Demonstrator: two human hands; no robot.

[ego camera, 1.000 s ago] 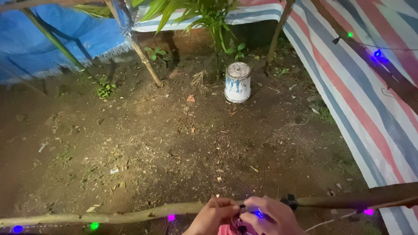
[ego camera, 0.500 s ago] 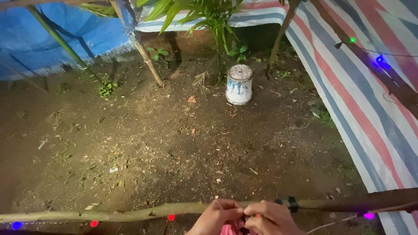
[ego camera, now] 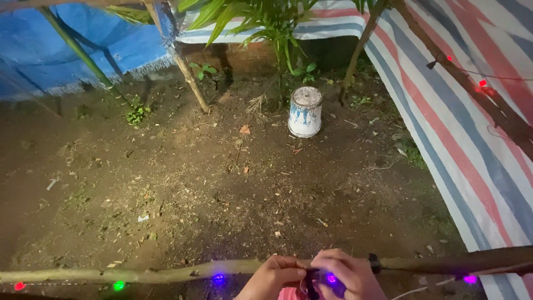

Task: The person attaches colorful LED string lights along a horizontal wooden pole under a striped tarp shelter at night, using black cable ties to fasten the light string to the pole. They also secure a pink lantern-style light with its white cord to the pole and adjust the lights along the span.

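So at the bottom centre of the frame my right hand [ego camera: 345,273] has its fingers curled together around a small glowing purple bulb [ego camera: 330,278], knuckles up, and the left hand [ego camera: 276,275] sits right against it with fingers pinched on what looks like the dark wire by the bulb, though I honestly can't tell exactly what it's gripping. Both hands are pressed up to a rough, knobbly wooden pole [ego camera: 139,274] that runs across the whole bottom edge, pale and barky on the left, darker on the right, with a black band [ego camera: 374,263] wrapped round it just right of my hands. More little lights dot that pole: purple [ego camera: 218,278], green [ego camera: 117,286], red [ego camera: 19,286] towards the lower left, another purple [ego camera: 469,279] at lower right. Past that it's bare brown soil littered with wood chips. Upper middle there's a chipped white-and-blue cylindrical pot [ego camera: 305,111] upside down on the dirt, leafy plant [ego camera: 261,22] behind it. Crinkly blue tarp [ego camera: 66,44] upper left, striped woven sheet [ego camera: 472,139] down the right side.
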